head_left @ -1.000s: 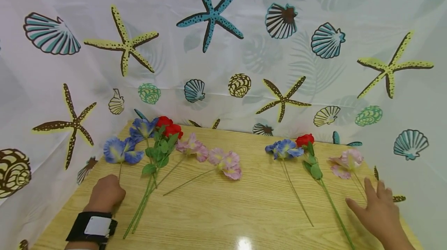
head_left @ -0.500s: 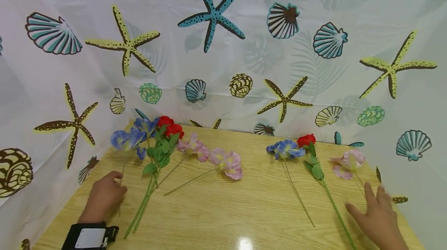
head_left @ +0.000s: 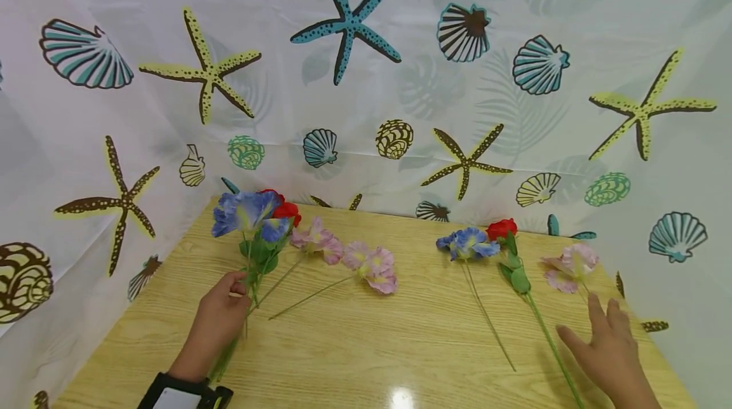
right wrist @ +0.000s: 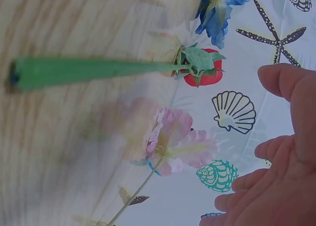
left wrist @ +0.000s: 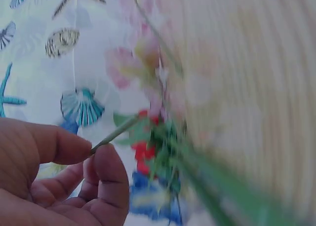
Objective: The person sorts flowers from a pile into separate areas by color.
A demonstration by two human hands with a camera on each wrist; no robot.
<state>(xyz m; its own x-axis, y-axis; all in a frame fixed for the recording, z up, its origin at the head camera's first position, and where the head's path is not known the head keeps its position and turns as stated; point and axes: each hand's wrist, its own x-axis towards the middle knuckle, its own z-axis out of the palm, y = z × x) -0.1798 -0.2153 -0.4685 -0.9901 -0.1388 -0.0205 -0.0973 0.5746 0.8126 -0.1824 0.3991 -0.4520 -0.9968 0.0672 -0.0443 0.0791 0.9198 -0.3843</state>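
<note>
My left hand (head_left: 220, 317) pinches the thin stem (left wrist: 116, 133) of a blue artificial flower (head_left: 243, 211) between thumb and forefinger. The bloom is raised over the red roses (head_left: 289, 212) at the left, partly covering them. A second blue flower that lay there is mostly hidden behind it. Fingers spread, my right hand (head_left: 609, 348) holds nothing. It is near the stem of a pink flower (head_left: 574, 263) at the right. Beside that flower lie a red rose (head_left: 501, 229) with a long green stem and another blue flower (head_left: 467, 244).
Two pink flowers (head_left: 316, 239) lie right of the roses, their stems slanting toward the front left. A light wooden table (head_left: 366, 345) bears everything. A white curtain (head_left: 366, 110) printed with starfish and shells rises behind and along both sides.
My left hand has lifted the blue flower from the left edge and carried it right, over the roses. The right hand shifts slightly left and stays spread.
</note>
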